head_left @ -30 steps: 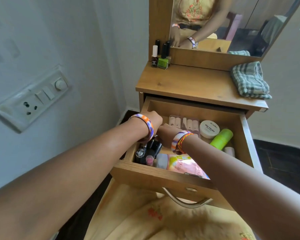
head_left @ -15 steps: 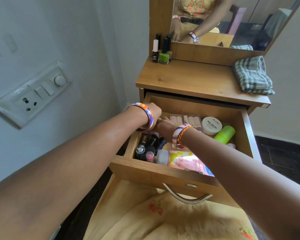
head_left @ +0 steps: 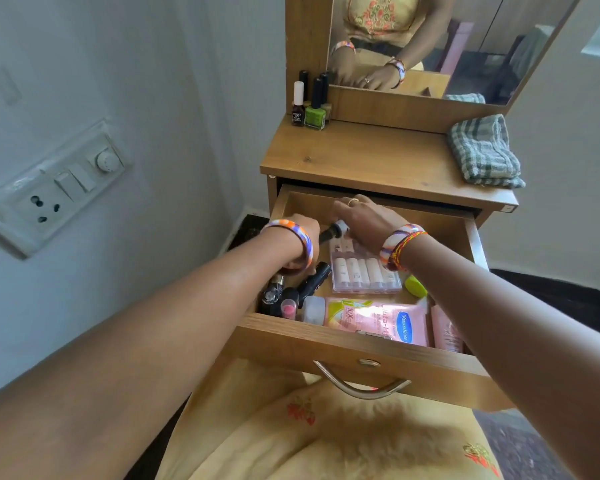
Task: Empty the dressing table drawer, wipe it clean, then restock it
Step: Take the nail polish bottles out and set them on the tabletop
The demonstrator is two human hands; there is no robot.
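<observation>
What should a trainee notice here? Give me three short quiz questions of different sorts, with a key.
1. True or false: the drawer is already empty.
2. Where does the checked cloth lie? A) in the drawer B) on the right of the tabletop C) on the floor
3. Fill in: the pink tube at the drawer's front reads ____.

Key: 1 false; 2 B; 3 Vaseline.
</observation>
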